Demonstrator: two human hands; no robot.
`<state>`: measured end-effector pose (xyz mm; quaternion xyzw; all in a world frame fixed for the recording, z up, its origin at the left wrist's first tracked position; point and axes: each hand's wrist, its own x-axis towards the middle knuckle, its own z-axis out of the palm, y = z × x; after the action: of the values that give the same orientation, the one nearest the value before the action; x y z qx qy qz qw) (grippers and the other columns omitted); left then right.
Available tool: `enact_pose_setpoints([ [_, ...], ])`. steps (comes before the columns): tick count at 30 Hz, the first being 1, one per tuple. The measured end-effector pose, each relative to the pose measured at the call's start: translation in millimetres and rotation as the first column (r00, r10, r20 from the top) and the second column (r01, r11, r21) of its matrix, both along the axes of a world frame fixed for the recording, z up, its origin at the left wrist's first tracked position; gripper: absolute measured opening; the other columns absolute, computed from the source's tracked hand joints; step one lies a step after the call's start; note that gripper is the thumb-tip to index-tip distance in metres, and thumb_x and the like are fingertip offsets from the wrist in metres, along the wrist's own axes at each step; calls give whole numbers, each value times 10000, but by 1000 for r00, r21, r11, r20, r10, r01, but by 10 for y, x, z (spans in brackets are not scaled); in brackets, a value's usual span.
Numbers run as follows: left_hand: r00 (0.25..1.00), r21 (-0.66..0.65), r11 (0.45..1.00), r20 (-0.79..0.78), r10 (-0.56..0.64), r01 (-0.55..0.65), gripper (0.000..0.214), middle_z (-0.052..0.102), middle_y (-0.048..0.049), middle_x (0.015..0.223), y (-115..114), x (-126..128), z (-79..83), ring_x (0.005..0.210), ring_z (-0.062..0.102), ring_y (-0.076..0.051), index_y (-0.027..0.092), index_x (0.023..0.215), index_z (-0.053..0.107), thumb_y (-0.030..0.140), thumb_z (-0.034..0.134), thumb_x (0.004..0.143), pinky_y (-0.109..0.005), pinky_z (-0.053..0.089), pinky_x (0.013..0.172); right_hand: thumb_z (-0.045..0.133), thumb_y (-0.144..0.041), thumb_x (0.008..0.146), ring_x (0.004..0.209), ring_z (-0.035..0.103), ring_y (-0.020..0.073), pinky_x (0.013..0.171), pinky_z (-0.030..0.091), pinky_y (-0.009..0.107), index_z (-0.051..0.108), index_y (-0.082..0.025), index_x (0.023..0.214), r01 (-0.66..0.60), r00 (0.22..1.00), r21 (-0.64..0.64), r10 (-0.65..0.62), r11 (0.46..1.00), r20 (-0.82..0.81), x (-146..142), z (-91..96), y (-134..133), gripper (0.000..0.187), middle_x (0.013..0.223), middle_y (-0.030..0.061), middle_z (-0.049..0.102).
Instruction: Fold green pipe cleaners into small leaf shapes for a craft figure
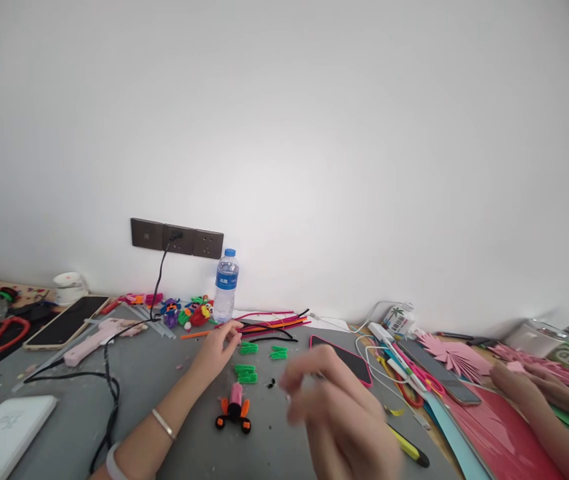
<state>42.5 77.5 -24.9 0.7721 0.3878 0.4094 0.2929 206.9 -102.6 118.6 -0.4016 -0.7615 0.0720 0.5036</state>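
My left hand (pixel 221 343) reaches to the pile of pipe cleaners (pixel 274 325), its fingers bent and slightly apart at the left end of the black ones. In front lies a small pipe-cleaner figure (pixel 235 408) with a pink body, orange parts and black loops with orange centres. Green folded pipe-cleaner pieces (pixel 246 374) lie between the figure and the pile. Raised close to the camera, my right hand (pixel 339 413) has curled fingers smeared by motion; whether anything is between them cannot be made out. Tiny black bits (pixel 271 383) lie left of it.
A water bottle (pixel 226 287) stands by the wall. Left are a pink glue gun (pixel 91 341), black cable (pixel 108 373), phone (pixel 69 323) and white box (pixel 11 433). A pink-edged phone (pixel 341 360) and yellow cutter (pixel 408 445) lie right. Another person's hands (pixel 524 400) work among pink paper.
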Motion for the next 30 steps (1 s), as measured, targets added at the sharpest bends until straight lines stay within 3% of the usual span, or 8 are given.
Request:
enact_pose_setpoints([
  [2,1000,1,1000,-8,-19,19,235,657,-11,724,-26,8,23,718,648,-202,215,1051,566,332,409,921,-298,479,686,366,-62,885,755,548,173,633,411,281,560,-225,781,35,997,-66,-40,997,-71,-31,-150,336,274,801,31,562],
  [6,999,-3,999,-21,-33,33,238,621,11,659,-31,-1,41,646,616,-190,204,1044,573,336,421,918,-276,452,632,403,-51,803,789,552,169,739,428,280,579,-203,881,13,999,-332,2,943,44,105,-701,924,245,876,30,583],
  [9,999,-5,1000,-28,-24,24,226,597,20,628,-15,-13,31,621,595,-188,199,1015,578,330,424,912,-270,428,612,445,-53,762,716,549,154,699,427,267,587,-194,856,14,994,-418,31,908,100,202,-1073,1180,221,874,23,590],
  [11,999,-7,1000,-33,-21,21,205,585,24,617,-10,-16,20,606,583,-184,203,968,585,321,429,907,-261,410,592,462,-49,748,687,540,150,673,417,258,604,-191,831,30,993,-442,26,897,119,212,-1211,1279,217,837,16,592],
  [15,999,-13,1000,-39,-20,19,182,581,28,612,-7,-9,0,588,569,-177,214,861,593,326,453,894,-246,378,563,550,-101,752,623,513,141,600,388,236,637,-188,752,22,991,-470,43,882,127,160,-1301,1355,124,729,-2,595],
  [20,1000,-29,999,-25,-14,13,200,576,25,625,-3,-2,7,605,567,-183,214,867,587,352,446,902,-255,377,581,658,-135,711,620,504,133,573,377,222,662,-192,712,10,989,-487,62,873,132,123,-1371,1327,57,714,-15,577],
  [26,997,-84,994,29,-72,74,286,622,6,667,-29,6,41,644,598,-181,205,901,614,386,395,936,-262,415,611,620,-214,761,625,505,162,604,405,268,686,-196,715,82,993,-441,-110,894,-39,190,-1413,1363,83,706,11,591],
  [30,991,-136,983,64,-115,123,219,657,-13,754,-25,53,30,696,615,-182,199,954,621,378,528,868,-249,438,601,586,-276,786,605,526,179,586,414,287,716,-193,763,93,976,-448,-170,889,-136,236,-1421,1395,156,693,41,653],
])
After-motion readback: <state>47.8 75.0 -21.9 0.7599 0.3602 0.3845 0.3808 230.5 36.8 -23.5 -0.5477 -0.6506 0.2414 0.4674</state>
